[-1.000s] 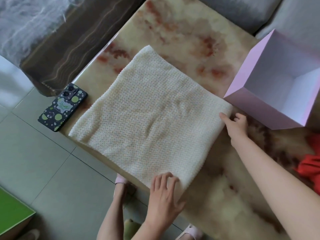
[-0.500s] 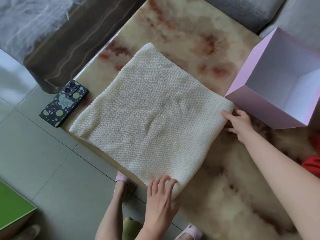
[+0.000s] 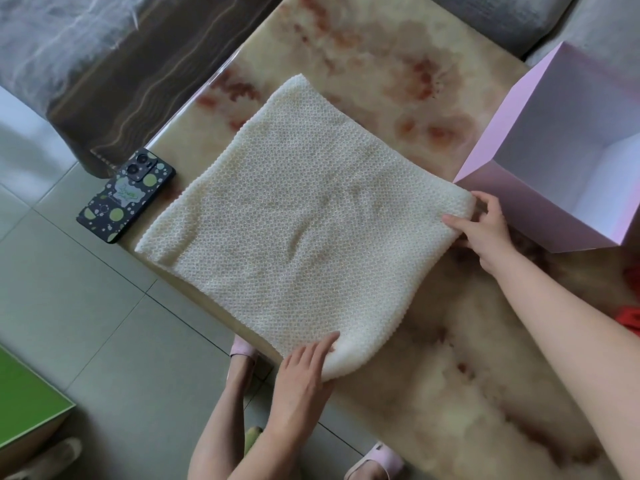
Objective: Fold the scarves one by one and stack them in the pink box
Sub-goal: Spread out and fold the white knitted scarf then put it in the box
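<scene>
A cream knitted scarf (image 3: 294,216), folded into a rough square, lies flat on the marbled table (image 3: 363,57). My left hand (image 3: 304,375) holds its near corner, thumb on top and fingers tucked under the lifted edge. My right hand (image 3: 485,230) pinches the scarf's right corner, thumb on top, right beside the pink box. The pink box (image 3: 512,216) stands open and empty at the right, white inside.
A phone (image 3: 126,195) in a dark case with green dots lies at the table's left corner. Red fabric (image 3: 632,318) shows at the right edge. Grey cushions (image 3: 502,15) sit behind the table. Tiled floor lies to the left, and my pink slippers below.
Both hands have gone from resting at the scarf's corners to taking hold of them. The near and right corners are now slightly lifted off the table.
</scene>
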Demonstrator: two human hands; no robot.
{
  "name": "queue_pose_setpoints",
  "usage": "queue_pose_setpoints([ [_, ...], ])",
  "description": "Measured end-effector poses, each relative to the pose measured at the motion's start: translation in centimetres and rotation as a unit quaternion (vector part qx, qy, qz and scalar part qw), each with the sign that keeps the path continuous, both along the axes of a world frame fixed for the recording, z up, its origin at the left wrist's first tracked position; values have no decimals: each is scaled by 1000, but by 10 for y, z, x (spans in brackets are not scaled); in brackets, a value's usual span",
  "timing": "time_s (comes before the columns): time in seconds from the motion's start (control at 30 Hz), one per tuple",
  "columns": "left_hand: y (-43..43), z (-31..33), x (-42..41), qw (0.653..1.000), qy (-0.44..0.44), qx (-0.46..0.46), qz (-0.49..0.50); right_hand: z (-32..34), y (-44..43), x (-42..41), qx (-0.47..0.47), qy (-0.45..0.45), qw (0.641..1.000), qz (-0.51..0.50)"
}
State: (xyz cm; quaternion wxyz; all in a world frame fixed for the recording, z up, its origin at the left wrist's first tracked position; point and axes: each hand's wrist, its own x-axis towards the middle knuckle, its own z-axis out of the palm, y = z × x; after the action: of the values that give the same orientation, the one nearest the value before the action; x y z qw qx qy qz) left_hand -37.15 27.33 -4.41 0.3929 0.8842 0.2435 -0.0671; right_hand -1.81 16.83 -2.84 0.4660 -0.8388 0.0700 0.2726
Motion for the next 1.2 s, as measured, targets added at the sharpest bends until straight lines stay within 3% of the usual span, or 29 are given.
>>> queue_pose_setpoints([
  [0.13,13,15,1,988,18,-66,142,4,3,-1,33,-4,999,-6],
  [0.4,51,29,1,941,-36,-127,310,28,29,7,75,-29,997,-13],
  [0.6,101,49,5,897,-116,-128,406,45,102,14,104,-66,992,-5],
  [0.87,168,54,1,861,-140,-103,479,48,214,5,85,-140,982,99],
  [1.2,224,38,15,856,-110,-64,501,31,289,4,82,-129,982,111],
])
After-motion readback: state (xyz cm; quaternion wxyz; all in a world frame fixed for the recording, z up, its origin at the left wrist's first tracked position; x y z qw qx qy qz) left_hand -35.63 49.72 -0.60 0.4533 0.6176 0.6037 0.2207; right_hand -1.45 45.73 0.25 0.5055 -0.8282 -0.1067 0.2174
